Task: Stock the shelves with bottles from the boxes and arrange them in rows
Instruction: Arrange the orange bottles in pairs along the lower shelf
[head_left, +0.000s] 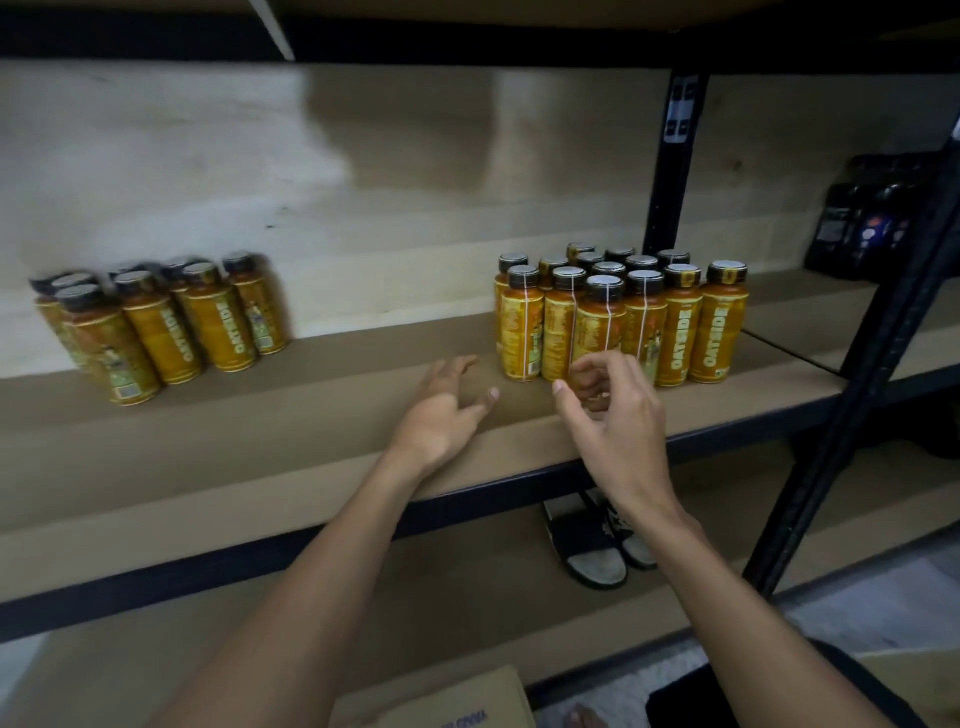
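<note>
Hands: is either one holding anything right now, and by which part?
The left hand holds nothing, its fingers spread over the shelf. The right hand curls at the base of the front bottle; whether it grips cannot be told.

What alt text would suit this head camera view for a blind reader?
Two bare hands reach over a wooden shelf: the left hand open, the right hand loosely curled before a cluster of black-capped yellow bottles. A smaller group of bottles stands further left; sandals lie below.
</note>
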